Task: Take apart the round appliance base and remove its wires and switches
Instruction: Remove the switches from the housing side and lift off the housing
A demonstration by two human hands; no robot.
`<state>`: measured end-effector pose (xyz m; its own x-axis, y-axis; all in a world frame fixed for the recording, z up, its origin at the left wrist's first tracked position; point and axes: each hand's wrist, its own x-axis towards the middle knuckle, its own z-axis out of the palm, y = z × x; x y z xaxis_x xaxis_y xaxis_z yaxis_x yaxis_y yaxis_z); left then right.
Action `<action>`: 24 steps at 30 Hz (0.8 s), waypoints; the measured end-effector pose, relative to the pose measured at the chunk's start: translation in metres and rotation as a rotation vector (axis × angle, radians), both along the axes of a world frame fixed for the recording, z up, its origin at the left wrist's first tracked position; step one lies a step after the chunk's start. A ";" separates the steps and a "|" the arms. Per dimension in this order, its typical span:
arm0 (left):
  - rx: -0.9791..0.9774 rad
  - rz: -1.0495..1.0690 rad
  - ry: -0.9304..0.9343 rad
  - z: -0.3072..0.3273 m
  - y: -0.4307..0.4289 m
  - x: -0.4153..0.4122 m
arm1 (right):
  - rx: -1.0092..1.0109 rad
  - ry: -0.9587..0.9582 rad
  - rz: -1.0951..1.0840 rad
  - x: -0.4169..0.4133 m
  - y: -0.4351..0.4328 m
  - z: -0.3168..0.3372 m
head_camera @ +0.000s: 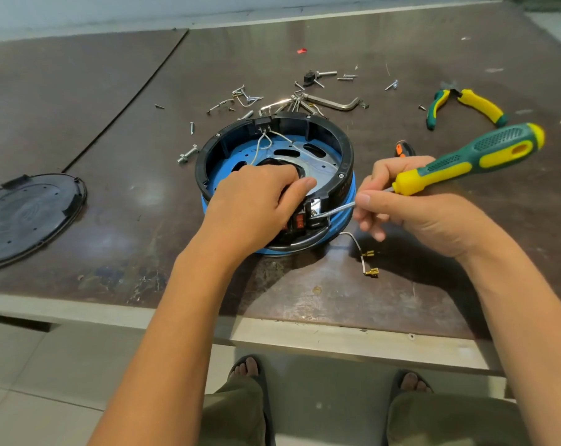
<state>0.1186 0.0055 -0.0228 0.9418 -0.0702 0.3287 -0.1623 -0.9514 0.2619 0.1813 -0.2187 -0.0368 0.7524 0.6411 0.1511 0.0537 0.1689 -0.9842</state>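
Both forearms reach out over the near edge of the surface [144,123]. The left hand [256,201] curls over the near rim of the base [346,156], fingers hooked inside, gripping it. The right hand [411,217], just right of the base, holds a green-and-yellow screwdriver [472,159], fingers pinching its shaft, with the tip set against the housing by the red switches [300,222] in the base's near wall. The base is a black ring over a blue body, open on top, with white wires [263,143] running across its inside. A wire [362,255] with brass terminals trails from its near right side. Loose screws [247,98] lie behind the base, pliers [478,104] to the far right, a black lid [31,214] well to the left.
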 end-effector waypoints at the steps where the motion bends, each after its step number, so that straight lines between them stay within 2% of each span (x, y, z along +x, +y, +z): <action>1: 0.011 0.006 -0.008 0.000 0.000 0.000 | 0.008 0.025 -0.011 0.000 0.002 0.000; 6: 0.074 0.033 -0.020 -0.003 -0.003 0.001 | 0.042 0.255 -0.042 0.003 0.013 -0.003; 14: 0.074 0.029 -0.009 -0.004 0.000 0.003 | -0.043 0.464 -0.091 0.005 0.015 -0.005; 17: 0.070 0.031 -0.012 -0.005 0.001 0.004 | -0.029 0.459 -0.082 0.007 0.012 -0.008; 24: 0.063 0.024 -0.028 -0.005 0.002 0.004 | -0.032 0.241 0.080 0.006 -0.001 -0.006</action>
